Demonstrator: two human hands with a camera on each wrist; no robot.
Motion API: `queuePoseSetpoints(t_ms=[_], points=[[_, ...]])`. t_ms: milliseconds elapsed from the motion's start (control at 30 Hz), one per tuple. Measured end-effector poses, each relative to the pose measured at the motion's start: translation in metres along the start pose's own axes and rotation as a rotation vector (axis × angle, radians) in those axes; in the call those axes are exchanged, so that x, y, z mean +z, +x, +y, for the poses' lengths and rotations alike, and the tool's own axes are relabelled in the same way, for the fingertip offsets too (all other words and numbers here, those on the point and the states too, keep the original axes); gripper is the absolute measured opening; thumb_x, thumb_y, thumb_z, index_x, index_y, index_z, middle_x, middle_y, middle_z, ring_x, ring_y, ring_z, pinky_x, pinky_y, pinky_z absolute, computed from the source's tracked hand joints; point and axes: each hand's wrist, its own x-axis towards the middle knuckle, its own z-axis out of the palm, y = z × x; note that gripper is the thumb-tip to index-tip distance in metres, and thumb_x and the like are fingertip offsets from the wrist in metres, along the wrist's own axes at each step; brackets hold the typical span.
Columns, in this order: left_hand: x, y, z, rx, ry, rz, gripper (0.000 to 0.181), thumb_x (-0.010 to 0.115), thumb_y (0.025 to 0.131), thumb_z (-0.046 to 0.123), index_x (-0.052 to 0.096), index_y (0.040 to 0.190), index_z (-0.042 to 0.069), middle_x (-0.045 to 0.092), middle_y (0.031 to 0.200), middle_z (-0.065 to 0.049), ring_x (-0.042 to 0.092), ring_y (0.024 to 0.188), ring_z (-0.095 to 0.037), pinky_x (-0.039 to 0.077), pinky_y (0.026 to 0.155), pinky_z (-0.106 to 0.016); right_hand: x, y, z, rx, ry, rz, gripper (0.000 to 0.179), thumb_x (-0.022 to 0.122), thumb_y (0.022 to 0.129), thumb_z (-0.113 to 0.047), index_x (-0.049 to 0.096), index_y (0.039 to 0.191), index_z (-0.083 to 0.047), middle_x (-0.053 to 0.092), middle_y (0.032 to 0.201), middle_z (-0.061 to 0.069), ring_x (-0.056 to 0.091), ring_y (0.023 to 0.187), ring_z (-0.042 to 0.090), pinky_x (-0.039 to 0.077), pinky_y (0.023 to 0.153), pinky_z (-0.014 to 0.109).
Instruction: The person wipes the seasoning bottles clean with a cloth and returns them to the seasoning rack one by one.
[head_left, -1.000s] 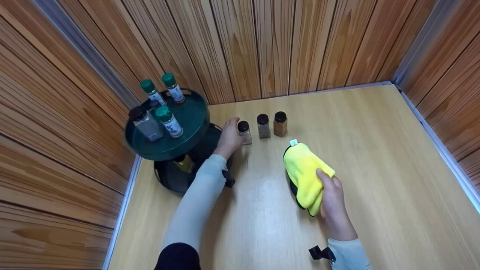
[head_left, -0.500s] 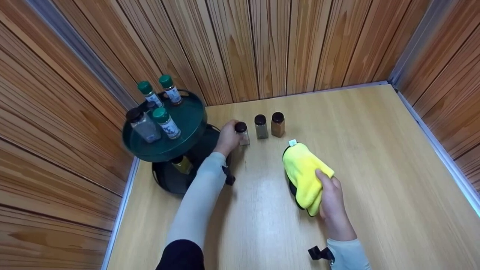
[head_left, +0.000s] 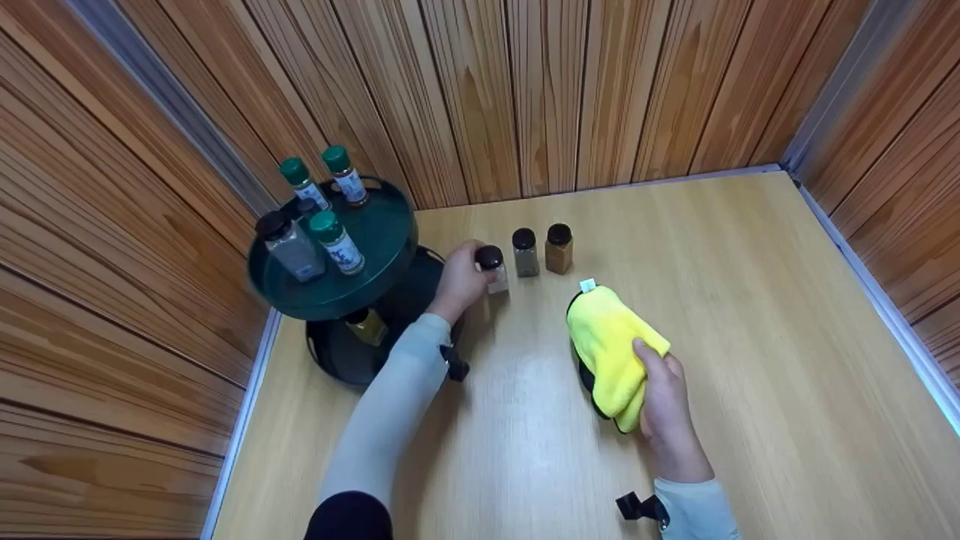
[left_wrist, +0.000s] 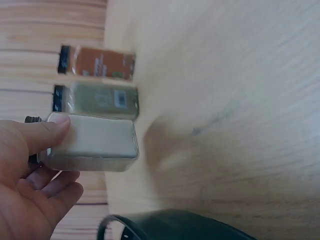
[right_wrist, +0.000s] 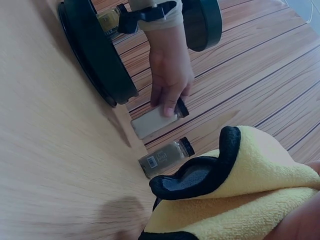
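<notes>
My left hand (head_left: pixel 459 283) pinches a square glass spice jar (left_wrist: pixel 95 137) with a dark lid and pale contents, thumb on its near face below the lid. I cannot tell whether its base touches the table. Beside it stand a jar of grey-green spice (head_left: pixel 526 259) and another of orange-brown spice (head_left: pixel 559 253), both dark-lidded. My right hand (head_left: pixel 666 405) grips a folded yellow cloth (head_left: pixel 615 349) with dark edging and a white tag. In the right wrist view, the cloth (right_wrist: pixel 250 185) fills the lower right, and the left hand (right_wrist: pixel 170 67) holds the pale jar.
A dark green two-tier round rack (head_left: pixel 382 247) stands at the left, close to my left forearm. Several green-capped bottles (head_left: pixel 345 251) and a dark-lidded jar (head_left: pixel 292 251) occupy its top tier. A yellowish jar (head_left: pixel 367 328) sits below. Wood-panelled walls (head_left: pixel 547 90) enclose the table (head_left: pixel 750 300).
The pale jar in my left hand has shifted slightly right and towards me, closer to the grey-green jar. The right hand and cloth have stayed in place.
</notes>
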Motion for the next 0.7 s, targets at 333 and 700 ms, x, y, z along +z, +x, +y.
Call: queuePoseSetpoints(t_ms=[333,700], points=[[0.007,-0.042,0.022,-0.010,-0.123,-0.008,0.042,0.087,0.080,0.008,0.065,0.116,0.011,0.067,0.118,-0.004,0.062,0.117,-0.020,0.048,0.106,-0.039,-0.007,0.013,0.027,-0.007,-0.017,0.111,0.039,0.051,0.108,-0.032,0.051,0.126,0.002,0.069,0.100,0.004,0.069,0.092,0.017,0.058,0.080,0.032],[0.029,-0.086,0.023,-0.081,-0.153,-0.116,0.044,0.087,0.080,0.010,0.065,0.118,0.014,0.065,0.123,-0.002,0.060,0.124,-0.022,0.047,0.109,-0.041,-0.005,0.013,0.029,0.000,-0.025,0.129,0.039,0.052,0.108,-0.031,0.053,0.126,0.003,0.069,0.100,0.006,0.069,0.091,0.018,0.059,0.080,0.033]])
